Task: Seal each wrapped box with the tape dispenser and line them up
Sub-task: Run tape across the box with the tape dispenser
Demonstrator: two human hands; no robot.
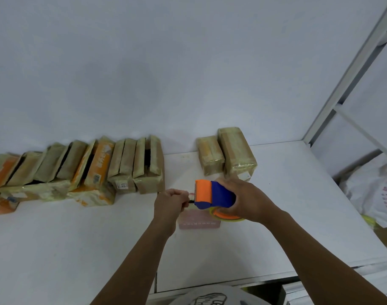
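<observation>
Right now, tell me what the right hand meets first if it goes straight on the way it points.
Probably the left hand, pinching a small dark thing at the orange nose of the tape dispenser the right hand grips; depth unclear.

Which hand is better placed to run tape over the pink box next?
Probably right: the right hand grips the tape dispenser above the pink box; the left hand only pinches at its front.

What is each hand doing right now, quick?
Left hand: closed, pinching a small dark tab at the dispenser's front, perhaps the tape end.
Right hand: closed around the blue and orange plastic tape dispenser.
</observation>
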